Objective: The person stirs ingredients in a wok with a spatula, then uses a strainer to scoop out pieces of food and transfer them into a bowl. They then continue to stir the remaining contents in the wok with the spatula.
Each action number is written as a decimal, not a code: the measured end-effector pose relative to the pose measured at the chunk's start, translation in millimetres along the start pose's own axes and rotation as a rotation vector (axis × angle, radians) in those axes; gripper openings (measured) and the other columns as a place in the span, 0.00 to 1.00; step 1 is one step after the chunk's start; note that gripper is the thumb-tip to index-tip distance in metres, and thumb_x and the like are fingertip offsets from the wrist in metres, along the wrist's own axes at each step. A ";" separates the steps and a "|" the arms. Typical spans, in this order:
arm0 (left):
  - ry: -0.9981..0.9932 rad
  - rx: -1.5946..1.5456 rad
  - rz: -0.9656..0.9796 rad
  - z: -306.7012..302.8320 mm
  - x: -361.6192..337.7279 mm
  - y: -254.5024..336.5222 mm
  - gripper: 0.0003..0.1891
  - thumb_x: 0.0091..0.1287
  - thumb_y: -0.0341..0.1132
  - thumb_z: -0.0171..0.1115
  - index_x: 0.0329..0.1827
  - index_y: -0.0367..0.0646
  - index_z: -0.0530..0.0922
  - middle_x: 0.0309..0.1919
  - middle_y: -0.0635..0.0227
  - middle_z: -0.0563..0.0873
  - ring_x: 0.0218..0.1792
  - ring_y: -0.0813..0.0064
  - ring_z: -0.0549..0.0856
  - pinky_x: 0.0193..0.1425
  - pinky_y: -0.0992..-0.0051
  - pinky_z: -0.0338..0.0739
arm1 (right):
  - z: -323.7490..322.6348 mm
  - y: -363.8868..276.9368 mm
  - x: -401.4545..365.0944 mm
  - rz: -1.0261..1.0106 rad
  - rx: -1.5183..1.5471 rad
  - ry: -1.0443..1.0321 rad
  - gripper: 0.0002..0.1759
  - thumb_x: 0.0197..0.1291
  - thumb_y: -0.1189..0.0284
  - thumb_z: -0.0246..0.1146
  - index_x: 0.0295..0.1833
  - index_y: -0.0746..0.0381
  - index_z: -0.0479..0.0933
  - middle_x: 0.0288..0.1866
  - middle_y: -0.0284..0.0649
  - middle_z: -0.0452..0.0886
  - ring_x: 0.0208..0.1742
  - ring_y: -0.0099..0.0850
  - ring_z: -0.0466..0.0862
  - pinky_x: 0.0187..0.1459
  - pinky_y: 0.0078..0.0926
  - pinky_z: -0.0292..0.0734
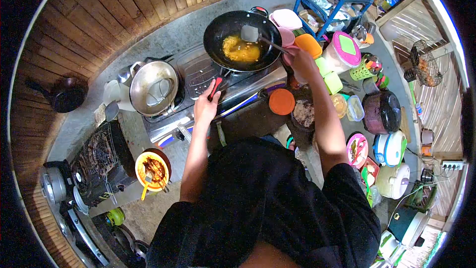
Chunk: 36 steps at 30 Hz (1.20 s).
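A black wok (pixel 214 44) sits on the gas stove (pixel 196 72), with yellow-orange food and oil (pixel 243 52) in its bottom. My left hand (pixel 204 109) is closed on the wok's red and black handle (pixel 215 88). In my right hand (pixel 300 63) is the shaft of a spatula (pixel 250 33), whose flat grey blade lies inside the wok at the upper right edge of the food. On the stove's left side stands a metal pan (pixel 140 89) with a ring-shaped metal piece inside it.
An orange lid (pixel 281 101) lies near my right forearm. Plastic containers, among them a pink-lidded tub (pixel 342 49), crowd the right side below a blue rack (pixel 310 0). An orange bowl of dark sauce (pixel 152 171) stands at left, beside a charred grill (pixel 101 156).
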<state>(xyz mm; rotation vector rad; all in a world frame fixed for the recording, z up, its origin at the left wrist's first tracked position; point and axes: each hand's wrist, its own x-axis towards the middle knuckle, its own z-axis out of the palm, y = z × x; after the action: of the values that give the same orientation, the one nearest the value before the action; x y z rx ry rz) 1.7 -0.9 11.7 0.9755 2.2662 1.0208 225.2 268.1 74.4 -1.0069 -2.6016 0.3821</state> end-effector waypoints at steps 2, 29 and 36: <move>0.014 0.008 0.002 0.8 0.2 -0.7 0.25 0.67 0.45 0.62 0.68 0.68 0.72 0.59 0.55 0.80 0.59 0.57 0.81 0.61 0.67 0.75 | -19.9 -12.4 -5.6 0.078 -0.111 -0.013 0.11 0.65 0.68 0.56 0.44 0.60 0.81 0.37 0.52 0.84 0.39 0.51 0.84 0.41 0.48 0.79; 0.025 0.002 -0.015 0.5 0.2 -4.6 0.25 0.66 0.47 0.62 0.67 0.71 0.72 0.53 0.57 0.83 0.52 0.53 0.83 0.56 0.63 0.77 | 8.2 0.0 -13.5 0.075 0.148 -0.046 0.15 0.68 0.68 0.54 0.57 0.57 0.78 0.43 0.53 0.84 0.44 0.52 0.84 0.43 0.46 0.78; 0.042 0.013 0.021 2.2 2.0 -10.2 0.25 0.66 0.48 0.61 0.68 0.73 0.70 0.52 0.57 0.84 0.52 0.52 0.83 0.56 0.61 0.78 | 13.9 26.8 -6.2 0.144 -0.106 -0.004 0.16 0.68 0.67 0.51 0.57 0.54 0.78 0.44 0.57 0.82 0.47 0.55 0.83 0.47 0.51 0.78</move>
<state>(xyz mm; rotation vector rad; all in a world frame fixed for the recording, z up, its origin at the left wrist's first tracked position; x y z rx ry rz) -2.3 -3.1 2.2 0.9943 2.3043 1.0460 240.2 281.2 50.8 -1.2351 -2.5837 0.2830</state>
